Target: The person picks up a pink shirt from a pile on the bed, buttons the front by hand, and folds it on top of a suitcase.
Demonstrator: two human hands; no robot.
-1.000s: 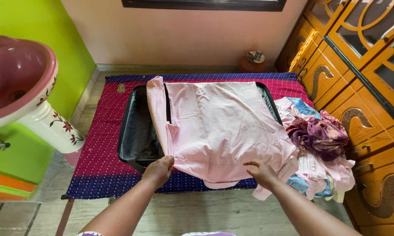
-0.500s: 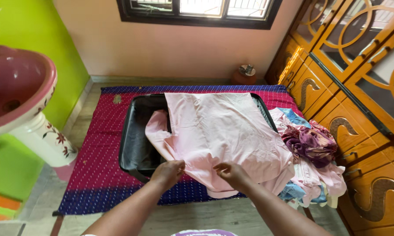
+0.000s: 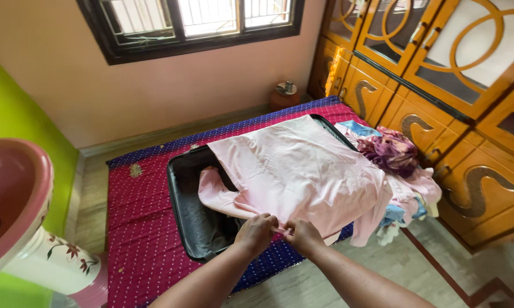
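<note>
Both hands pinch the near hem of a pink shirt over an open suitcase.

Head view: left hand [image 3: 258, 230] and right hand [image 3: 303, 235] side by side, nearly touching, fingers closed on the near edge of the pink shirt [image 3: 294, 168]; shirt spread flat across the right part of the black suitcase [image 3: 195, 219], one sleeve hanging into the case's open left part; suitcase lies on a red and blue dotted mat [image 3: 140, 234], near its front edge; pile of clothes [image 3: 396, 165] on the mat's right edge, just beside the shirt, purple piece on top; wooden cupboard [image 3: 462, 114] right of the mat; pink washbasin [image 3: 14, 211] at far left; window [image 3: 188, 23] above the far wall; small brown pot [image 3: 283, 94] by the mat's far right corner.
</note>
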